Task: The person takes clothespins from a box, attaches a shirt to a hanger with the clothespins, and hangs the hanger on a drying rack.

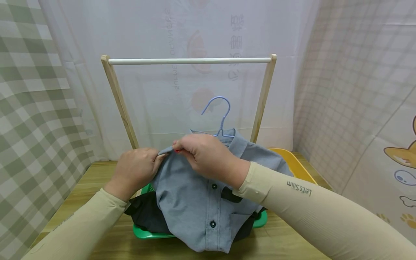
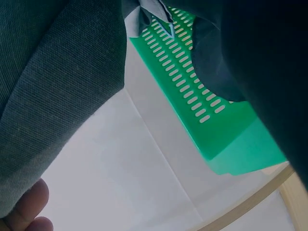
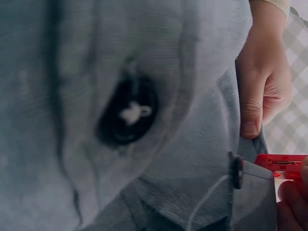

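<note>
A grey-blue button-up shirt with dark buttons hangs on a thin blue wire hanger, whose hook rises from the collar. My left hand grips the shirt's edge at the left shoulder, the thumb lying along the cloth in the right wrist view. Close beside it, my right hand pinches a small red clothespin, its nose at the same edge of the shirt. Most of the clothespin is hidden by the fingers in the head view. In the left wrist view, fingertips hold the cloth from below.
Behind the shirt stands a wooden rack with a white bar. Under the shirt is a green slotted basket with dark clothing in it. A yellow basket sits at the right on the wooden table.
</note>
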Action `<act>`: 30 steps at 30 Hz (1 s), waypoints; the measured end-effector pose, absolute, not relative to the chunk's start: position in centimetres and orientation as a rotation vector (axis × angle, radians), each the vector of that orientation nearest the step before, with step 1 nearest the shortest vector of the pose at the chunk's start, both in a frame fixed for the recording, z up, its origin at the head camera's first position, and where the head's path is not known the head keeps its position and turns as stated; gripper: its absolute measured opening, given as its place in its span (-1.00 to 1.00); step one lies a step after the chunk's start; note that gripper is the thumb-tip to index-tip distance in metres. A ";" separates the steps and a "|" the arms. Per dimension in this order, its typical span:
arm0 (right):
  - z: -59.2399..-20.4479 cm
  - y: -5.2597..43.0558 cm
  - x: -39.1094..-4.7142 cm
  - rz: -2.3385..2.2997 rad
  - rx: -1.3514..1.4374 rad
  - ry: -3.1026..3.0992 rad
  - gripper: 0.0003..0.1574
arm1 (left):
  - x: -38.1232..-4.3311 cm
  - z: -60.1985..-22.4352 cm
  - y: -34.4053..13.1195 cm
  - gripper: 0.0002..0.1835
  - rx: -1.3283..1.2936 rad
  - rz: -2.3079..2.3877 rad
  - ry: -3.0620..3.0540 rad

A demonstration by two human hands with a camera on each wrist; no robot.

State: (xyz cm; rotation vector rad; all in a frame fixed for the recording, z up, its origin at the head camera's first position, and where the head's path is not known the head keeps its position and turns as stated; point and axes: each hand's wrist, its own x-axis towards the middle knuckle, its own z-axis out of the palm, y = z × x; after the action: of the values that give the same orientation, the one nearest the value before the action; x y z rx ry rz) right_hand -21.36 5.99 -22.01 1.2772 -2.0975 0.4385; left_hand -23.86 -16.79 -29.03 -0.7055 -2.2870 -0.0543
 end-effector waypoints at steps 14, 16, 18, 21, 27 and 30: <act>-22.2 6.2 -21.5 0.370 1.268 -2.093 -0.83 | -23.9 -29.0 -16.5 -0.65 -0.746 -0.064 -2.214; -22.2 6.2 -21.5 0.365 1.267 -2.104 -0.76 | -23.9 -29.0 -16.5 -0.64 -0.746 -0.074 -2.212; -22.4 6.3 -21.6 0.356 1.266 -2.105 -0.71 | -23.8 -28.9 -16.5 -0.63 -0.743 -0.082 -2.212; -22.6 6.6 -21.6 0.344 1.266 -2.098 -0.66 | -23.8 -28.9 -16.4 -0.61 -0.741 -0.076 -2.216; -22.5 7.3 -21.3 0.347 1.255 -2.132 -0.59 | -23.7 -28.9 -16.4 -0.62 -0.722 -0.071 -2.264; -22.4 7.9 -21.0 0.362 1.241 -2.140 -0.57 | -23.7 -28.9 -16.4 -0.61 -0.705 -0.077 -2.294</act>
State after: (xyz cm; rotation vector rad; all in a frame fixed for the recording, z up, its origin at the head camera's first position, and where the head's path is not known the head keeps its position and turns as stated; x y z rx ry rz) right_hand -20.96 7.93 -22.38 1.2415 -2.1402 0.3624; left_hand -23.75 -16.43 -28.90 -0.7046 -2.2936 -0.0767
